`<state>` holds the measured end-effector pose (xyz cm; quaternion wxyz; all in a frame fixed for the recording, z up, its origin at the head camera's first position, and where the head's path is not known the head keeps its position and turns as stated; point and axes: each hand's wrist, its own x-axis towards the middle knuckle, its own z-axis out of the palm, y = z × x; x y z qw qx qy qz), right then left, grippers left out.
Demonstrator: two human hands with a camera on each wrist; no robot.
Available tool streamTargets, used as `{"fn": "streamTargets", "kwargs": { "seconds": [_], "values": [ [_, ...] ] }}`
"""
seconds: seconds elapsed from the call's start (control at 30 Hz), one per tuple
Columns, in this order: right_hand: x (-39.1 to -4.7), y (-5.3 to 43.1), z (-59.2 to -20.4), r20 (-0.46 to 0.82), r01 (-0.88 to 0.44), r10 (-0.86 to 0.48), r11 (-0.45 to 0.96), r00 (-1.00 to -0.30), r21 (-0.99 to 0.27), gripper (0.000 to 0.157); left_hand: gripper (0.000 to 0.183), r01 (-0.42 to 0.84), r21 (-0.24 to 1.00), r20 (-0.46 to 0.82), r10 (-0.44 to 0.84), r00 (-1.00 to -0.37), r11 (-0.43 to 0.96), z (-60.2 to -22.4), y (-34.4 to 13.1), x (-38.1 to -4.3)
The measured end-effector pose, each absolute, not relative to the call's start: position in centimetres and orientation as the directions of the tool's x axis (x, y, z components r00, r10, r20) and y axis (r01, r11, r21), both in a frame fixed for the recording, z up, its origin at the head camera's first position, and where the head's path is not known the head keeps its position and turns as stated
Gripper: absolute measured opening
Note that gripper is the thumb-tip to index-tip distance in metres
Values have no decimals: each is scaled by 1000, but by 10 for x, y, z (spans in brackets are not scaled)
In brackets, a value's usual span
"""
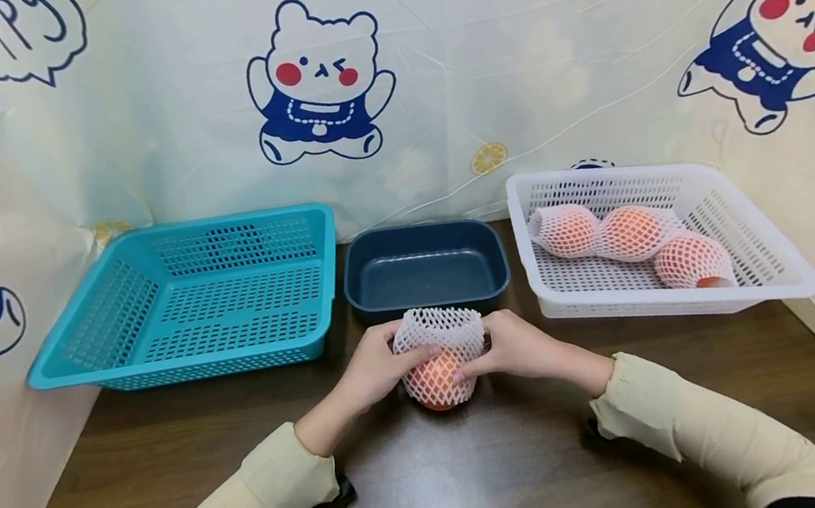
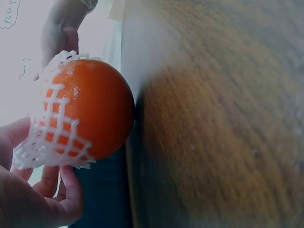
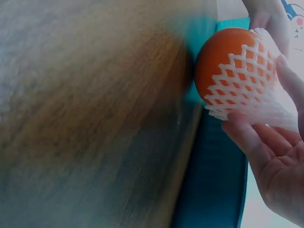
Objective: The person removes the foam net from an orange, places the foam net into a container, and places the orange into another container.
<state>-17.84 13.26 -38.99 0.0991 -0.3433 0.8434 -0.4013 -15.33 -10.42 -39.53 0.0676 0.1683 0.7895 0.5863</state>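
Observation:
An orange (image 2: pixel 107 109) sits partly inside a white foam net sleeve (image 1: pixel 440 326) at the middle of the table. Its lower part is bare in both wrist views and touches or nearly touches the tabletop. My left hand (image 1: pixel 375 364) grips the sleeve from the left, thumb across the front. On the opposite side, my right hand (image 1: pixel 522 346) holds the sleeve between thumb and fingers. The sleeve's upper end stands loose above the fruit. Some fingertips are hidden behind the netting in the head view.
Behind the hands lies a dark blue tray (image 1: pixel 428 299). A teal perforated basket (image 1: pixel 186 367) stands at the left. The white basket (image 1: pixel 655 303) at the right holds three net-wrapped fruits (image 1: pixel 631 230). A printed curtain (image 1: pixel 432 75) hangs behind the wooden table (image 1: pixel 449 484).

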Motion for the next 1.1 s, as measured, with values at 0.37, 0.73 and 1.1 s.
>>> {"fn": "streamTargets", "kwargs": {
  "seconds": [0.37, 0.73, 1.1],
  "values": [
    [-176, 134, -392, 136, -435, -599, 389, -789, -812, 18, 58, 117, 942, -10, 375, -927, 314, -397, -110, -154],
    [-177, 132, -393, 216, -455, -509, 408, -833, -791, 17, 74, 175, 934, 4, 481, -877, 311, -405, -104, -150],
    [-176, 130, -390, 242, -456, -496, 371, -834, -809, 22, 74, 230, 917, -18, 609, -793, 327, -404, -94, -156]
  ]
}}
